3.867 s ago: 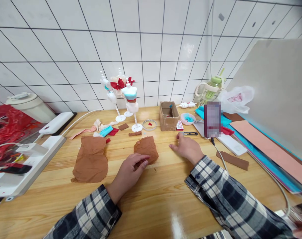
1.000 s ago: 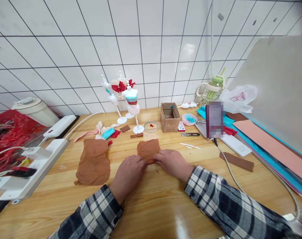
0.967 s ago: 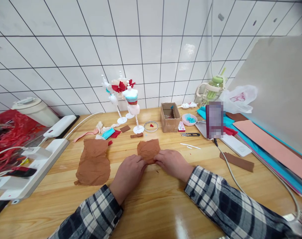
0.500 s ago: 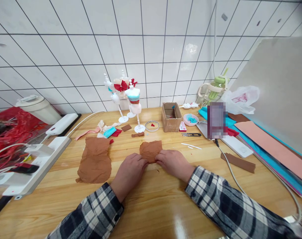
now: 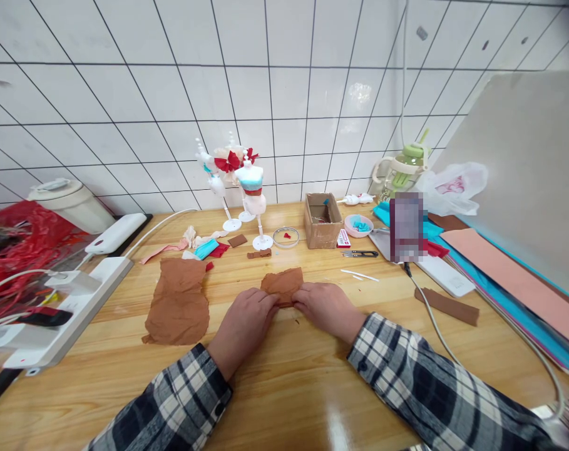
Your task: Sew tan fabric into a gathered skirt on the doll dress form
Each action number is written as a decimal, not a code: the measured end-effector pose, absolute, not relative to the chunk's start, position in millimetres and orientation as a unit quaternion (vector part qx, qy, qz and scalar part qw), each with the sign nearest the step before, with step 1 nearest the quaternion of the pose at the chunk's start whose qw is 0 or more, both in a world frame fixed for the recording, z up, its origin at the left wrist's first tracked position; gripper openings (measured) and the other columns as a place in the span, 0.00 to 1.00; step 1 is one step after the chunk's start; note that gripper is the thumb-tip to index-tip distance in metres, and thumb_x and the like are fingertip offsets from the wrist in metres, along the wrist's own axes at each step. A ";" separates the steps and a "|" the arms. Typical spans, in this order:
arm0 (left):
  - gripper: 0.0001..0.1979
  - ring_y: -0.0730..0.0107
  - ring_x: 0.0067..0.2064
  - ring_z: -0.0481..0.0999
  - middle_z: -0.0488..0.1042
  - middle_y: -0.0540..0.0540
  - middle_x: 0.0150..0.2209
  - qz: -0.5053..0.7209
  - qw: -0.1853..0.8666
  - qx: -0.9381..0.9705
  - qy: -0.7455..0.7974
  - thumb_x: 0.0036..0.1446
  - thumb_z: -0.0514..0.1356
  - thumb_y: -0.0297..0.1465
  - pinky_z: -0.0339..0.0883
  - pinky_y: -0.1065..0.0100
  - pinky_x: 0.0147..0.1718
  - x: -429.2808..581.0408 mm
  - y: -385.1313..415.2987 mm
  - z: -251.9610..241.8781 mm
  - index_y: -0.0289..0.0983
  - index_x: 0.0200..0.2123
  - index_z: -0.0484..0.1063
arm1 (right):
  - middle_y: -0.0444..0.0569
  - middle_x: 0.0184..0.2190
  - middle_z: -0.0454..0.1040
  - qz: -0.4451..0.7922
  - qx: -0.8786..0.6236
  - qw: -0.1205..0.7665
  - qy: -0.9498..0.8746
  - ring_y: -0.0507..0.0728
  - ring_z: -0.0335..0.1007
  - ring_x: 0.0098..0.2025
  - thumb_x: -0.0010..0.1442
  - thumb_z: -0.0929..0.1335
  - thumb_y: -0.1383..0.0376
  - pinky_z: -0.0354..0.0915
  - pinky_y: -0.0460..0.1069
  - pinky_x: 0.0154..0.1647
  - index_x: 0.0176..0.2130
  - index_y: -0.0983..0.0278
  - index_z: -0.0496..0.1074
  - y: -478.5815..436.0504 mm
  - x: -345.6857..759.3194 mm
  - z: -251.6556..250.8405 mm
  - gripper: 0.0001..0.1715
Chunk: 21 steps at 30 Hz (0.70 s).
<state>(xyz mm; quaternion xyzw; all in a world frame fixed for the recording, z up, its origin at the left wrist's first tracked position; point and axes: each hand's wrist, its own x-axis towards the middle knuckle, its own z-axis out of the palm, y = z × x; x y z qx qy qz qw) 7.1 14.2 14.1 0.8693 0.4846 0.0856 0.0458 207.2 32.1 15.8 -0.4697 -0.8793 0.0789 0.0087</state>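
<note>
A small piece of wrinkled brown crepe paper lies on the wooden table between my hands. My left hand pinches its near left edge, and my right hand pinches the near right edge. Along that near side the paper looks folded over, partly covered by my fingertips. To the left rests a larger crumpled brown sheet, touched by neither hand. Beyond my hands stand small white dress-form mannequins, the nearest mannequin wrapped with blue and brown bands. A narrow brown scrap lies before its base.
A cardboard box, a pink bowl and thread snips sit at the back. On the right are a phone, a brown strip, a cable and stacked coloured sheets. A power strip runs along the left.
The near edge of the small brown paper has been folded further up, so less of it lies flat. Both hands stay nearly in place, still pinching it.
</note>
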 end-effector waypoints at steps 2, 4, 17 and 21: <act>0.12 0.64 0.38 0.72 0.76 0.44 0.34 0.081 0.047 0.871 0.482 0.63 0.52 0.29 0.65 0.61 0.40 7.2 14.6 12.7 0.37 0.39 0.76 | 0.48 0.36 0.75 0.076 -0.464 0.004 -0.883 0.55 0.72 0.38 0.67 0.59 0.62 0.61 0.47 0.34 0.39 0.61 0.73 32.1 207.1 15.5 0.15; 0.13 0.64 0.37 0.72 0.75 0.45 0.33 0.082 0.046 0.876 0.474 0.64 0.51 0.29 0.65 0.62 0.40 7.4 15.3 12.1 0.38 0.35 0.77 | 0.49 0.37 0.74 0.067 -0.457 0.004 -0.887 0.54 0.72 0.37 0.67 0.59 0.62 0.61 0.47 0.34 0.38 0.61 0.73 31.9 207.2 15.2 0.15; 0.13 0.62 0.38 0.73 0.76 0.43 0.34 0.066 0.053 0.864 0.496 0.64 0.51 0.31 0.65 0.60 0.41 8.8 14.4 14.9 0.36 0.38 0.76 | 0.49 0.36 0.75 0.065 -0.458 0.004 -0.886 0.55 0.72 0.37 0.66 0.60 0.63 0.61 0.47 0.35 0.38 0.60 0.73 32.7 208.9 13.2 0.14; 0.14 0.62 0.39 0.72 0.75 0.43 0.34 0.072 0.053 0.867 0.490 0.64 0.51 0.29 0.65 0.61 0.42 9.4 14.9 14.8 0.37 0.35 0.77 | 0.49 0.37 0.74 0.049 -0.453 0.004 -0.890 0.54 0.72 0.37 0.66 0.60 0.64 0.61 0.46 0.34 0.37 0.61 0.74 31.9 208.6 14.9 0.14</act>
